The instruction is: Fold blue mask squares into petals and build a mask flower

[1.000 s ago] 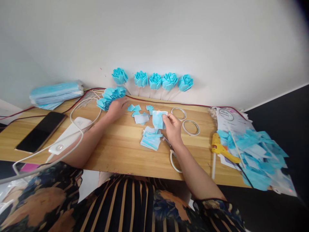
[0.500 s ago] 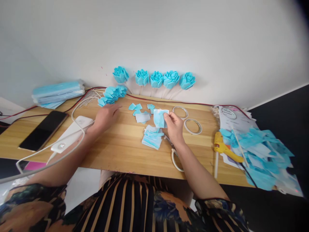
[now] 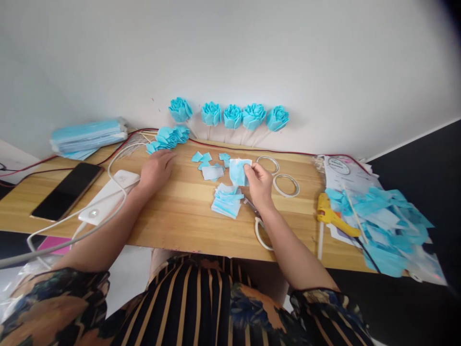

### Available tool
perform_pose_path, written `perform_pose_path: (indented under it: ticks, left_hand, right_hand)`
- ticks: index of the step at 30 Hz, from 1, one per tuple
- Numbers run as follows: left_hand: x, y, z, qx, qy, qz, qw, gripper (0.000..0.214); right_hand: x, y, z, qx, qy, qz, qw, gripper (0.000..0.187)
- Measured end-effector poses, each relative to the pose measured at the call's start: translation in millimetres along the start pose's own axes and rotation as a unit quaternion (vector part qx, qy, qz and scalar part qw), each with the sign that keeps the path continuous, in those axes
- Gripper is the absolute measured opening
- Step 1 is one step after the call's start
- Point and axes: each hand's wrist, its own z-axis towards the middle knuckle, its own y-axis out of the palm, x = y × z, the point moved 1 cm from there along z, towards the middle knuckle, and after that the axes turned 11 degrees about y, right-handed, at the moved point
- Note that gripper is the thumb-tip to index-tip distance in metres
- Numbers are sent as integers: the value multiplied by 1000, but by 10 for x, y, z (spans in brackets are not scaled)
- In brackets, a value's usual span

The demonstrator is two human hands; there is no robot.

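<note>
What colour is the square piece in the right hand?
Light blue, with a whitish edge. The head view shows the square piece pinched in the right hand.

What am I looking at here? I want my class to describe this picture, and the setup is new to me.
There is no machine: a person wears a camera on the head, so the one view looks forward and down at their own bare hands over a light wooden table. The right hand pinches a pale blue square of thin fabric in its grip, above a small stack of similar blue squares. The left hand lies open on the wood, beside a bunch of folded blue petals. Five blue fabric flowers lean on the white wall. Also there: white-handled scissors, two white tape rings, a yellow glue gun, a black phone.
</note>
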Motion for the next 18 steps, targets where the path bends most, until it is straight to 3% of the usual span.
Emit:
perform_pose_path:
  ticks: [18]
  left_hand:
    - [117,-98,-54,-4,-58,-11,998,24]
  right_hand:
    - [36,-16,35,9,-19,-11,1000,29]
